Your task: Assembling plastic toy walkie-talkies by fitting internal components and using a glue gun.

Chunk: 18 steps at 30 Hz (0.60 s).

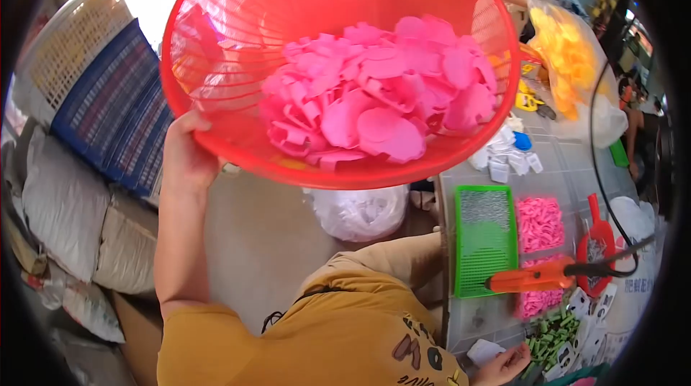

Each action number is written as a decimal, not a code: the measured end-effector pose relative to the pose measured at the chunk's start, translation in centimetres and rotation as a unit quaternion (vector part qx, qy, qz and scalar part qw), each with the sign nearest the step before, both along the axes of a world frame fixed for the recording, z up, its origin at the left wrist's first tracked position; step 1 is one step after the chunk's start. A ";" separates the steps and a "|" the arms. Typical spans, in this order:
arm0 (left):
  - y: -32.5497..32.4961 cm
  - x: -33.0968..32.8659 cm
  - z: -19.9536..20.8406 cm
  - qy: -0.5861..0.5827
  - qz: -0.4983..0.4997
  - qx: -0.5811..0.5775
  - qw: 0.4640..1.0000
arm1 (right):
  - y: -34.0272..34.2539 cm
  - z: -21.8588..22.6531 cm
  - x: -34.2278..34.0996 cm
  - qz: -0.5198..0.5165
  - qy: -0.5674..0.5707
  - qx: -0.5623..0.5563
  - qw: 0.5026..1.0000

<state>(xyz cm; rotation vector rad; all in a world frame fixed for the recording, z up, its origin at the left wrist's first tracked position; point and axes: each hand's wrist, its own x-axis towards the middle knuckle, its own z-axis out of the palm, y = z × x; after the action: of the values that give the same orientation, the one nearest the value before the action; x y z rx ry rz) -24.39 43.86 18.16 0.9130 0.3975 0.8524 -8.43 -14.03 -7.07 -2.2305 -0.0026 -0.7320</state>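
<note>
Red basket (353, 176) extends up and right from the left hand (188, 152) gripping its rim.

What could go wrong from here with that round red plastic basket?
Only the left hand visibly grips the round red plastic basket, so it might tip and spill its thin pink plastic pieces. Any landing on the grey table could mix with the small green pieces beside the right hand.

We are holding our left hand (186, 152) up atop a raised forearm (181, 242), gripping, while our right hand (504, 366) is sitting low, loosely curling.
</note>
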 end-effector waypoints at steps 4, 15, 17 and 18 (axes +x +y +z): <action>0.7 -9.6 -5.8 0.056 0.115 -0.044 0.991 | -0.3 -1.2 0.2 0.011 -0.026 0.031 0.999; 2.2 -21.9 -31.6 0.123 0.253 -0.293 0.914 | 3.8 2.8 0.4 -0.022 -0.043 -0.016 0.999; 1.9 -24.9 -36.2 0.128 0.271 -0.329 0.896 | 3.2 2.5 0.6 -0.005 -0.038 -0.055 0.998; 1.5 -26.7 -38.4 0.133 0.282 -0.352 0.883 | 3.0 2.7 0.7 0.002 -0.034 -0.091 0.995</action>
<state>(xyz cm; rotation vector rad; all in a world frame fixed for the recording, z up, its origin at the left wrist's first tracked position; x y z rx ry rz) -51.09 45.32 -20.23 0.2131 1.1692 1.0009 -7.77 -11.06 -4.41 -2.3745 -0.1111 -0.8351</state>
